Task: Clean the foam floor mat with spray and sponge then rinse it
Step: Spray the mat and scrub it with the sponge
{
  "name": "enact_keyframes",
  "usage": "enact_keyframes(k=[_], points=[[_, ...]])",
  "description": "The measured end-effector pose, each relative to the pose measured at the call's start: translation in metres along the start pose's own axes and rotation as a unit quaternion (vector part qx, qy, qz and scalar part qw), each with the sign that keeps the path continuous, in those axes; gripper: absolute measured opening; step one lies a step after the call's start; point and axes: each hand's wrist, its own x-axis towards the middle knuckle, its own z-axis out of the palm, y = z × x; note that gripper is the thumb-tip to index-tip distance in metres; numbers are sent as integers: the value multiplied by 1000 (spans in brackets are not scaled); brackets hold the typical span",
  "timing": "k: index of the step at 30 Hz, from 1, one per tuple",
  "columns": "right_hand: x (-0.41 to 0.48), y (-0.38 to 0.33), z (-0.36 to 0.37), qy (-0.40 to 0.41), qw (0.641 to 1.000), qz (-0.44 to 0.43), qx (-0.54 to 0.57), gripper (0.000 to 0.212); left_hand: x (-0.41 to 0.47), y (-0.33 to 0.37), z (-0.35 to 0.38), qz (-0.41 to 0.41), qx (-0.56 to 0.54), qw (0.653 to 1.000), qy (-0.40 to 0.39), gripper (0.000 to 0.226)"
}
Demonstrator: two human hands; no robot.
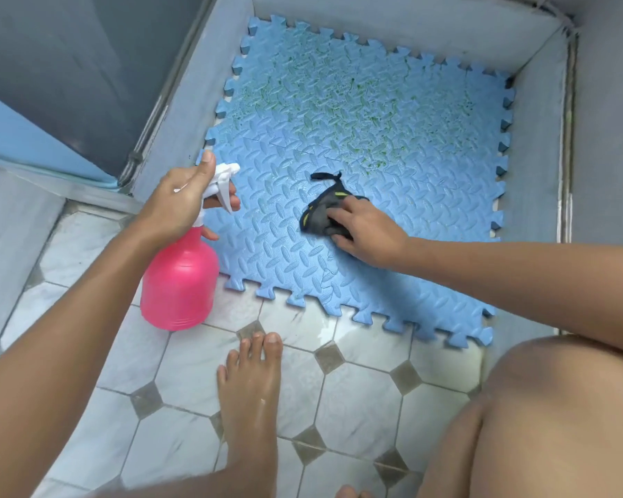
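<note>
- Head view: we are seeing the blue foam mat (374, 138) lying on the tiled floor (180, 400), green specks covering its far half.
- Our left hand (173, 206) is gripping the pink spray bottle (178, 282); contents hidden.
- Our right hand (367, 230) is pressing a dark cloth (321, 215) onto the mat.

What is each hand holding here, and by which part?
Left hand grips the pink plastic spray bottle at its white trigger head. Right hand presses a dark grey cloth flat against the blue foam mat.
</note>
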Motion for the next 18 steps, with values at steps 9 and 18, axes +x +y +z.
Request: enact_keyframes(k=[9,18], points=[[-24,-41,6,-167,904,-392,-24,24,5,13,-21,65,24,992,110,64],[20,43,-37,20,993,117,-6,38,24,35,4,83,20,992,98,64]])
